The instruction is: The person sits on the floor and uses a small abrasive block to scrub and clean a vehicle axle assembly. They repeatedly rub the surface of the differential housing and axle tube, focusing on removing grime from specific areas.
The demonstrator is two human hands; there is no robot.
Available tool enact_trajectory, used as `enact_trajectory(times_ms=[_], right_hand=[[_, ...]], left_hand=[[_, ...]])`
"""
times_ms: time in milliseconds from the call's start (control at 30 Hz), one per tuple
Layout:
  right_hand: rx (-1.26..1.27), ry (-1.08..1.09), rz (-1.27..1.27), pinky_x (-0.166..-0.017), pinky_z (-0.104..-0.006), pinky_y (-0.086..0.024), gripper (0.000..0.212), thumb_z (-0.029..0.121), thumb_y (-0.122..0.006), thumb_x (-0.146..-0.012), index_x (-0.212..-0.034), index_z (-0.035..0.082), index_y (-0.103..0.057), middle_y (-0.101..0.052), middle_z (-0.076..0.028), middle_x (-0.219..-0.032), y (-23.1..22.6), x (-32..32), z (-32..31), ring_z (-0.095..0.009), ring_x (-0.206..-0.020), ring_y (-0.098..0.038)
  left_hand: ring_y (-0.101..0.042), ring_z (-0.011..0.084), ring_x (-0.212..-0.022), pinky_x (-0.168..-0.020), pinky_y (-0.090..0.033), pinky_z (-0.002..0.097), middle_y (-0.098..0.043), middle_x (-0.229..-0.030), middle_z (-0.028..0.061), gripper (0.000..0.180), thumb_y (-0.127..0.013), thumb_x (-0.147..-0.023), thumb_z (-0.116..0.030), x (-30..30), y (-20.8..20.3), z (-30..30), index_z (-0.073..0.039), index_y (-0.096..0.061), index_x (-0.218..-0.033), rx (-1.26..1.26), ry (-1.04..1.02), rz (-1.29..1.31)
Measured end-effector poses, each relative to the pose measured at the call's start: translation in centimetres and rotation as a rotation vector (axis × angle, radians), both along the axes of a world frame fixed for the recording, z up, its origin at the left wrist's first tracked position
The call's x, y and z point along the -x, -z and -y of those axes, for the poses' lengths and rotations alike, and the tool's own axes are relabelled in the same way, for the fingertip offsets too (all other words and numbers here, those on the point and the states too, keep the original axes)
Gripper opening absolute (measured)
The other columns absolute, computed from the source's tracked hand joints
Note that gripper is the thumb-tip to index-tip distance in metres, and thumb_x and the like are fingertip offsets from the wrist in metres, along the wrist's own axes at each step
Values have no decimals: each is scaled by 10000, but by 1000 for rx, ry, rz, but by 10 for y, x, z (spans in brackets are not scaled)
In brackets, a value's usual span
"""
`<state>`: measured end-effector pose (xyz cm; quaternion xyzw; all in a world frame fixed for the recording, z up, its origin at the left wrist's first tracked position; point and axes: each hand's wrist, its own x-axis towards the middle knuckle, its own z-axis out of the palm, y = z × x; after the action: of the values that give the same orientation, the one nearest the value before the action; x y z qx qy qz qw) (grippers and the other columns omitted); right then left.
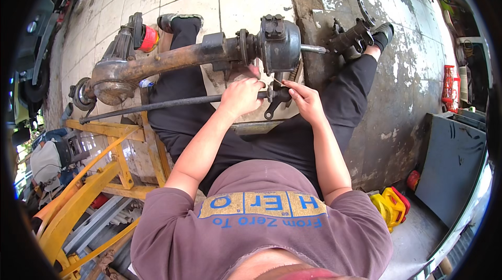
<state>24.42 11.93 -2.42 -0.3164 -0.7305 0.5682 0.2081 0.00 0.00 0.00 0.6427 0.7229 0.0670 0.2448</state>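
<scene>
A rusty vehicle axle (172,63) lies across in front of me, with a bulbous differential housing (114,78) at left and a dark round hub housing (282,44) at right. Below it runs a long dark tie rod (172,103), its right end meeting a black steering arm with an eye (277,103). My left hand (241,97) is closed beside that end, fingers curled under the hub; a pinkish blur above its fingertips is unclear. Just right of the joint, my right hand (305,101) pinches something thin and light, too small to name.
A yellow metal frame (123,162) stands at lower left. A red can (149,38) is behind the axle. Another dark metal part (355,36) lies by my right foot. At right are a grey cabinet (449,162) and a yellow-and-red object (389,208). The tiled floor (251,0) is broken in places.
</scene>
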Motion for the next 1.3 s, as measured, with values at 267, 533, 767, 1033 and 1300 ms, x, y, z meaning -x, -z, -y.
enact_trajectory(times_ms=[267, 533, 767, 1033, 1300], right_hand=[[27, -13, -68, -1118, -376, -571, 307, 145, -697, -1136, -1403, 25, -788, -824, -136, -1385, 2, -8, 7, -244, -1281, -780], [292, -8, -158, -1160, -352, -527, 356, 206, -669, -1163, -1459, 37, -771, -823, -98, -1399, 3, -6, 0, -189, -1319, -736], [203, -33, -244, -1142, -357, -551, 340, 182, -675, -1155, -1444, 29, -771, -817, -136, -1399, 1, -2, -3, -224, -1311, -753], [81, 68, -105, -1035, -362, -607, 216, 102, -692, -1141, -1290, -19, -789, -843, -152, -1299, -2, 1, 1, -223, -1185, -803], [-147, 16, 40, -1079, -396, -598, 280, 95, -736, -1094, -1360, 18, -774, -818, -165, -1344, 0, -1, 2, -314, -1237, -794]], left_hand=[[-770, 318, -1169, -1038, -626, 477, -803, -1202, 120, 389, -780, -889, -231, -9, -9, 4, -115, -806, -1259, 63, -18, 24], [-770, 318, -1187, -1049, -624, 479, -803, -1212, 128, 400, -778, -888, -222, -4, -10, 0, -117, -806, -1273, 59, -33, 28], [-764, 318, -1216, -1066, -617, 478, -801, -1250, 122, 407, -794, -894, -231, -2, -16, -4, -151, -804, -1292, 108, -54, 21], [-767, 319, -1207, -1049, -622, 479, -803, -1242, 119, 417, -800, -880, -222, 0, -4, 1, -139, -800, -1289, 6, -31, 20], [-775, 317, -1179, -1046, -626, 474, -808, -1182, 125, 388, -785, -890, -233, -1, -7, -1, -130, -816, -1263, 30, -35, 11]])
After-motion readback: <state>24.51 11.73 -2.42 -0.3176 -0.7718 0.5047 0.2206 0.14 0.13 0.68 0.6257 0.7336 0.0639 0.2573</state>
